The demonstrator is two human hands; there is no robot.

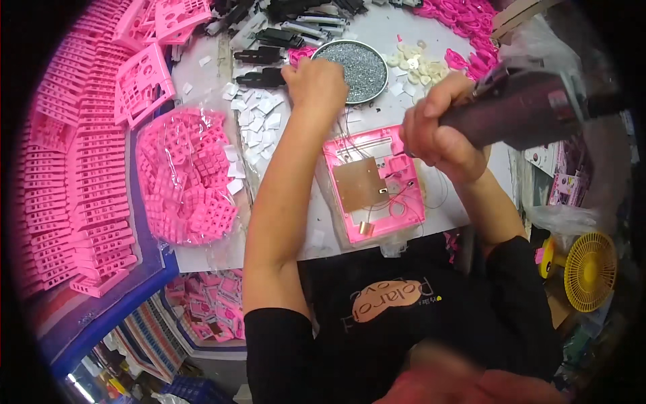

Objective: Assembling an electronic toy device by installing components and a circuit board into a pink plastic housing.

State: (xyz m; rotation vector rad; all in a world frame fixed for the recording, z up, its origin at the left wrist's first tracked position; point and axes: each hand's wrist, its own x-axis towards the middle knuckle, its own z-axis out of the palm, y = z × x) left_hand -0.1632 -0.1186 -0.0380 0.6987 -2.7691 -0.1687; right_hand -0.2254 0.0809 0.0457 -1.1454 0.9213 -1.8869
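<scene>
My right hand (449, 131) is wrapped round a dark electric screwdriver (515, 111), held above the right side of an open pink plastic housing (414, 202). A brown circuit board (358, 183) and thin wires lie inside the housing. At the left rim of a round tin (385, 74) of small grey screws (363, 67) is my left hand (316, 86), its fingers curled beside some pink pieces (301, 52). Whatever its fingertips hold, if anything, is hidden.
Small white squares (259, 121) and a clear bag of pink button pads (185, 178) lie to the left, beyond them stacked pink panels (81, 141). Black parts (276, 37), cream pieces (417, 64) and pink parts (464, 27) sit at the back. A yellow fan (590, 271) stands at right.
</scene>
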